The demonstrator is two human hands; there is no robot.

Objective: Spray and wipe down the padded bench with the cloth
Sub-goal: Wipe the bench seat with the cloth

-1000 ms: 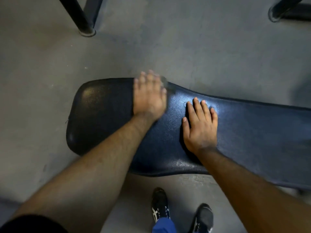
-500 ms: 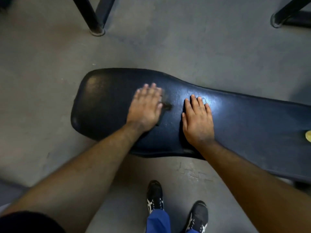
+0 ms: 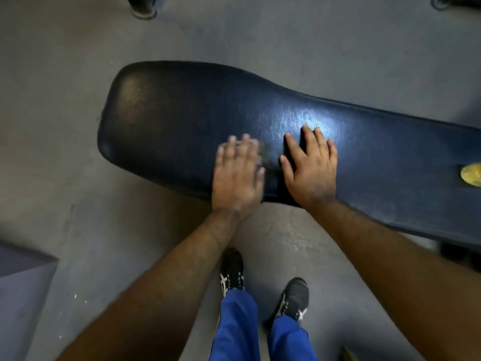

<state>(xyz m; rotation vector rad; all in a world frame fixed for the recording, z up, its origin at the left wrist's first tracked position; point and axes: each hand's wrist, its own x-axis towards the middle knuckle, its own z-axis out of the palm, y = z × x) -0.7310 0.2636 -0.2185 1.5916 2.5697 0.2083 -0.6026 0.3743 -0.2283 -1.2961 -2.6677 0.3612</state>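
Observation:
The dark blue padded bench [image 3: 169, 121] lies across the view, its rounded end at the left. My left hand [image 3: 236, 178] presses flat on the near side of the pad and is blurred. A dark cloth [image 3: 264, 158] sits under it, with only a greyish edge showing beside the fingers. My right hand [image 3: 311, 165] rests flat on the pad just to the right, fingers spread and holding nothing. A shiny patch [image 3: 299, 121] on the pad lies just beyond the right fingertips.
A yellow object [image 3: 471, 174] sits on the bench at the right edge. Grey floor surrounds the bench. A dark post foot [image 3: 143, 7] stands at the top left and a grey block [image 3: 23, 272] at the lower left. My shoes [image 3: 233, 273] are below the bench.
My left hand has slid with the cloth from the far edge of the pad back to the near edge. My right hand has stayed planted on the pad.

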